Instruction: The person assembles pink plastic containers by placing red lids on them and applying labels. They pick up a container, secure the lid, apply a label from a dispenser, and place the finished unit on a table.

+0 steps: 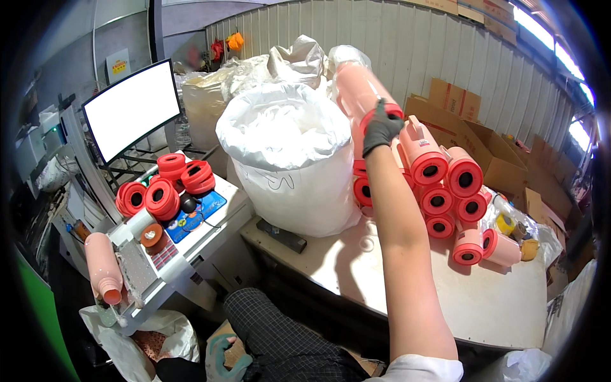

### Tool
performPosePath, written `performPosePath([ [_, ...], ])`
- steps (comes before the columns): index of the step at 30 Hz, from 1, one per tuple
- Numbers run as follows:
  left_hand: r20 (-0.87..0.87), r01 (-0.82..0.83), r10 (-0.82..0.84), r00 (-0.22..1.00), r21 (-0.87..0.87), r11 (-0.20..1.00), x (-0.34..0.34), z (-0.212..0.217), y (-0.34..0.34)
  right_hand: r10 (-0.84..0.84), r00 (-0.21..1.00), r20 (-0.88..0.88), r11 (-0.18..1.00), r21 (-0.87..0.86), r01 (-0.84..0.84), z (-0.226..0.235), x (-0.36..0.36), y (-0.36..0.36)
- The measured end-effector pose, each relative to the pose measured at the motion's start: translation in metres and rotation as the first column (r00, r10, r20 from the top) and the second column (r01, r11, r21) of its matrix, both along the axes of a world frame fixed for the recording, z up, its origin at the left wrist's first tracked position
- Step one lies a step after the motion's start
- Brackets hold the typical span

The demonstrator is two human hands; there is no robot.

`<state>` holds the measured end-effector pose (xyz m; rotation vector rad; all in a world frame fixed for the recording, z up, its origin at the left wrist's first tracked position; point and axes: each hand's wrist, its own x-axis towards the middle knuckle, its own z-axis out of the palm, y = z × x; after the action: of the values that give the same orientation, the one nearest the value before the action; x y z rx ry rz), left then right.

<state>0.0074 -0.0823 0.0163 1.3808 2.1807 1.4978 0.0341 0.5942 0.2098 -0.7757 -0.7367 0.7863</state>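
Right hand, dark-gloved, grips a pink plastic bottle with red collar, raised above the far stack of matching pink bottles. Left hand, green-gloved, rests near lap; grip apparently loose, cannot tell.

corrugated white wall, bright windows upper right, cardboard boxes, pale worktable.

Pink bottle, red cap; dark grey glove; white sack.
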Motion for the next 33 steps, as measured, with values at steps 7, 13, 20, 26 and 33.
performPosePath([
  [7, 0.051, -0.038, 0.035, 0.998, 0.064, 0.997, -0.004, -0.013, -0.004, -0.022, 0.849, 0.528, 0.917, 0.350, -0.194, -0.017, -0.011, 0.082],
  [13, -0.305, -0.546, 0.502, 0.810, -0.077, 0.834, -0.005, -0.031, -0.102, 0.000, 0.535, 0.845, 0.875, 0.259, -0.409, -0.218, 0.018, -0.077],
  [20, 0.027, -0.992, 0.992, 0.126, -0.012, 0.126, -0.045, -0.137, -0.243, 0.490, 0.151, 0.859, 0.517, -0.146, -0.844, -0.316, 0.009, -0.418],
  [26, 0.210, -0.506, 0.466, -0.859, -0.480, -0.717, -0.092, -0.295, -0.435, 0.528, -0.116, 0.841, 0.171, -0.239, -0.956, -0.280, -0.002, -0.520],
  [33, 0.568, -0.852, 0.644, -0.512, -0.430, -0.299, -0.106, -0.384, -0.538, 0.544, -0.267, 0.796, 0.004, -0.321, -0.947, -0.253, -0.022, -0.568],
])
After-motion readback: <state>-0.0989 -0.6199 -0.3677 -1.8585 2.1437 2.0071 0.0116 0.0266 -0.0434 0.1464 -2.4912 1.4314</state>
